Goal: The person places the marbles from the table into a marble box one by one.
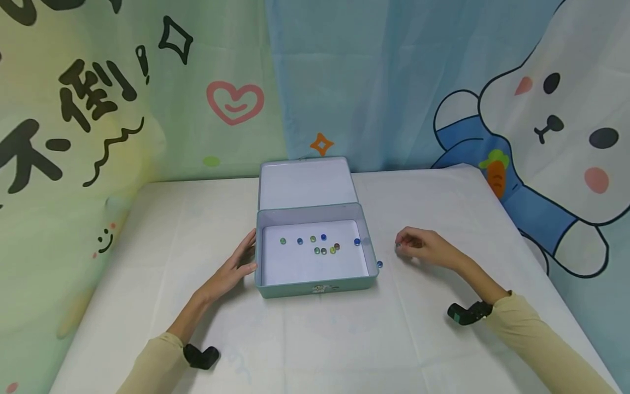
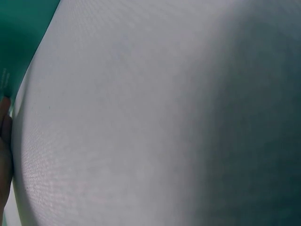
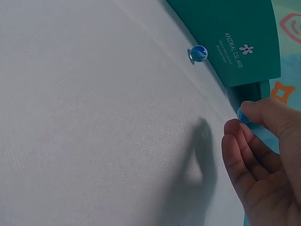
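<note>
A green tin box (image 1: 315,291) stands on the white cloth, its lid (image 1: 307,185) folded back behind it. Several glass marbles (image 1: 323,237), blue, green and brownish, lie scattered on the box's floor. My left hand (image 1: 231,273) rests against the box's left side with its fingers extended. To the right of the box, my right hand (image 1: 425,247) pinches a blue marble (image 3: 242,116) between thumb and fingers, just above the cloth. Another blue marble (image 1: 380,264) lies outside the box, close to its right wall.
White cloth (image 1: 315,345) covers the table around the box. A printed curtain (image 1: 325,82) hangs behind the table and along its sides. Black wrist devices (image 1: 200,357) are strapped to both forearms.
</note>
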### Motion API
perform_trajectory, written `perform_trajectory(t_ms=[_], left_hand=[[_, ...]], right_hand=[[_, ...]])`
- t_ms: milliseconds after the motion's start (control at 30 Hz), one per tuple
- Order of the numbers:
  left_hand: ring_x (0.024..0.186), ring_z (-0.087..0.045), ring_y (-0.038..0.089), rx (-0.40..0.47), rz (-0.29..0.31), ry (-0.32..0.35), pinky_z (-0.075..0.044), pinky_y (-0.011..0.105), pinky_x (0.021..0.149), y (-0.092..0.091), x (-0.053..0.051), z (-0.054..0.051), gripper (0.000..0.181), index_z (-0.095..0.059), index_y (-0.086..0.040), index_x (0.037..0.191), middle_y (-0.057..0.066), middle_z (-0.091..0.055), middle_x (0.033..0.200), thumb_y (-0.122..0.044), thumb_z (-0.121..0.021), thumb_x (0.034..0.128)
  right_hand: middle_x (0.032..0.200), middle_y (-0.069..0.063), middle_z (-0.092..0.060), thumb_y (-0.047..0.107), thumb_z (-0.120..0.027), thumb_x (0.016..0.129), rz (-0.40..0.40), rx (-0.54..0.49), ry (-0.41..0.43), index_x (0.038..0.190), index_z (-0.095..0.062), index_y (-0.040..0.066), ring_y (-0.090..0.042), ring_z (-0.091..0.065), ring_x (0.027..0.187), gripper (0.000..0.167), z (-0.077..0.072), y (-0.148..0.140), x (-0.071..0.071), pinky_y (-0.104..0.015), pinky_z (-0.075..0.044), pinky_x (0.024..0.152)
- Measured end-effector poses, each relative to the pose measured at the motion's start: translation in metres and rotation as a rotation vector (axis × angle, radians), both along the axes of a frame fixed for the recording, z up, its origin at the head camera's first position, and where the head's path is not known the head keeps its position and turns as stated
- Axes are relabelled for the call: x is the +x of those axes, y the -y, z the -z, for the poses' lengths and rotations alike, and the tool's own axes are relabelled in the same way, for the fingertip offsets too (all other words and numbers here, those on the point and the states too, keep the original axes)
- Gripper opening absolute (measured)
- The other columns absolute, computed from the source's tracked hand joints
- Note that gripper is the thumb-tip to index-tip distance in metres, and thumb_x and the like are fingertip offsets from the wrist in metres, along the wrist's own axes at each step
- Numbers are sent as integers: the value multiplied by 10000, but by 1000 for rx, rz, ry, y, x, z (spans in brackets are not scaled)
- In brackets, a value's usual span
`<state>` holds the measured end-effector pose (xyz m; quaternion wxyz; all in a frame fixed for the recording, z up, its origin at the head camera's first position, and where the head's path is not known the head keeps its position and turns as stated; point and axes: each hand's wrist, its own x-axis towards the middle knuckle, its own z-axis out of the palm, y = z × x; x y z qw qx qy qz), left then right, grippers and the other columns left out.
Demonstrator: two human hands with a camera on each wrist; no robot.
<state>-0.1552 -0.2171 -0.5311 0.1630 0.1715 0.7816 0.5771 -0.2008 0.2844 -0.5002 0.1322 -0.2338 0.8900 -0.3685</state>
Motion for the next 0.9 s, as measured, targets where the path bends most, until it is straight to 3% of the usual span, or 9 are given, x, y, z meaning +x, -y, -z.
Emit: perform_trajectory(t_ms=[400,633,900], left_hand=[[1495,-139,408,12,6,-5,-126,719,1124,0,-1,0,704,-66,-403,1547,71,-99,1648,-240,-475,998],[1495,-140,408,4,3,-8,-125,723,1120,0,0,1,704,-65,-404,1547,74,-102,1647,-240,-475,999],[1493,-144,410,3,2,-5,-128,720,1122,0,-1,0,708,-60,-400,1549,79,-96,1648,-234,-474,999]], right_hand=[[961,-31,-663,74,-636,918,-1,15,-18,1040,-639,78,-38,-570,837,122,-5,0,-1,-183,-509,749],[991,-21,-671,131,-641,927,6,35,-28,1050,-647,100,-65,-577,875,127,-31,13,-5,-178,-508,801],[973,-7,-672,197,-636,940,-49,36,-21,1065,-642,126,-146,-587,888,144,-72,47,-20,-210,-523,805]])
